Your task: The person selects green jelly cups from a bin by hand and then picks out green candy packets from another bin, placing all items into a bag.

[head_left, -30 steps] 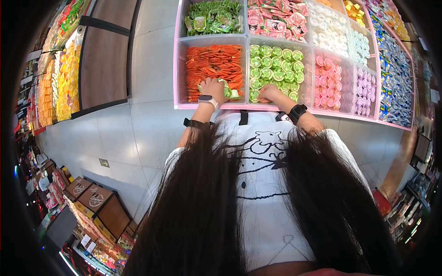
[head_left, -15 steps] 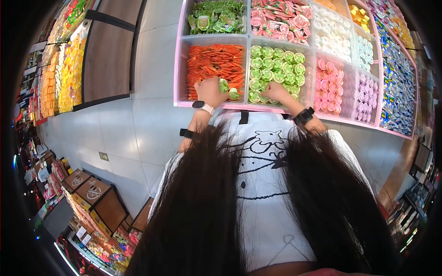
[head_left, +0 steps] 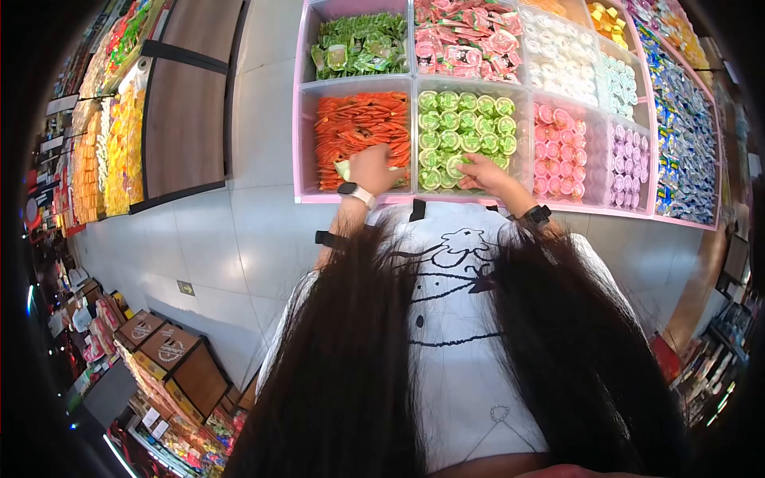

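Note:
My left hand [head_left: 373,169] is over the bin of orange-red packets [head_left: 362,119], its fingers curled. A pale green jelly cup [head_left: 343,169] shows at its left edge, partly hidden by the hand. My right hand [head_left: 490,177] reaches over the front of the neighbouring bin, where green-lidded jelly cups [head_left: 468,123] stand in rows. Its thumb and fingers are closed at the edge of one green-lidded cup [head_left: 455,166] near the front. A watch with a light strap is on my left wrist, and a black band is on my right.
Clear dividers and a pink frame [head_left: 319,197] separate the bins. Green packets [head_left: 358,48], pink packets [head_left: 466,40], pink cups [head_left: 560,151] and purple cups [head_left: 629,163] fill other compartments. Blue-wrapped sweets [head_left: 685,127] lie to the right. A brown wooden display [head_left: 185,127] stands left across the aisle.
The bins sit slightly lower and further left in view. My left hand has turned, and the green cups seen at its right are now mostly hidden. My right fingers have moved onto a front-row cup.

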{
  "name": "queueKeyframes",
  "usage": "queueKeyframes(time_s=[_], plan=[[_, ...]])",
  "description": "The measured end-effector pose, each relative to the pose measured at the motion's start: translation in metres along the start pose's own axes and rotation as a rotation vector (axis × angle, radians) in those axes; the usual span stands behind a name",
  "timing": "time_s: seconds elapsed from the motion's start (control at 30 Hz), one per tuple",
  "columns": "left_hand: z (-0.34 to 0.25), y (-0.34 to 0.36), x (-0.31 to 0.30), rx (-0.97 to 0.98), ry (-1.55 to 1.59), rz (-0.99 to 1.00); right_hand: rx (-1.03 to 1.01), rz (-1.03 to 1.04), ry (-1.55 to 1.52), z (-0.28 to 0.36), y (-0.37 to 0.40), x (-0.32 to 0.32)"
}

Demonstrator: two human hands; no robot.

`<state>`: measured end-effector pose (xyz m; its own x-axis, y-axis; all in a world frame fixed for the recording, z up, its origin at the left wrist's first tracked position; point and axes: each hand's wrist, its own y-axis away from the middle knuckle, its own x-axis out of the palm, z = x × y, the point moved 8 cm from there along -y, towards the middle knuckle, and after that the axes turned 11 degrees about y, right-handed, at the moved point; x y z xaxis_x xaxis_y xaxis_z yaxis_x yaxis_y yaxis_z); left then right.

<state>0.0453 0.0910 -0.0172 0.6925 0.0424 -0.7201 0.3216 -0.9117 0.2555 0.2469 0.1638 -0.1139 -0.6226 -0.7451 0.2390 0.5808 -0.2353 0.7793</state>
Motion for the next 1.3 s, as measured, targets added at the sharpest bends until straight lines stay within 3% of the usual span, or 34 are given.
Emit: queueKeyframes(time_s=[0.1,0.2,0.3,0.87,0.97,1.07,1.17,1.27,1.3], plan=[[0.036,-0.003,0.007,-0.113,-0.072,0.004,0.035,-0.066,-0.017,-0.011,-0.009,-0.017],[0.044,-0.001,0.028,-0.107,-0.159,0.107,0.038,-0.105,0.001,-0.01,-0.016,-0.018],[0.041,0.003,0.037,-0.073,-0.254,0.062,0.025,-0.174,0.046,-0.01,-0.024,-0.02],[0.049,0.003,0.046,-0.099,-0.018,0.085,0.056,-0.184,-0.004,-0.018,-0.034,-0.015],[0.048,0.003,0.044,-0.068,-0.057,0.078,0.085,-0.142,0.037,-0.019,-0.032,-0.012],[0.054,0.007,0.027,-0.11,-0.014,-0.014,0.246,-0.126,0.18,-0.025,-0.02,-0.015],[0.058,0.013,-0.003,-0.227,0.266,-0.021,0.163,-0.272,1.121,0.018,-0.008,-0.026],[0.03,0.018,-0.023,-0.297,0.707,0.063,-0.281,-0.333,0.974,0.064,0.018,0.002],[0.014,0.016,-0.022,-0.233,0.716,0.1,-0.331,-0.175,0.79,0.07,0.024,0.02]])
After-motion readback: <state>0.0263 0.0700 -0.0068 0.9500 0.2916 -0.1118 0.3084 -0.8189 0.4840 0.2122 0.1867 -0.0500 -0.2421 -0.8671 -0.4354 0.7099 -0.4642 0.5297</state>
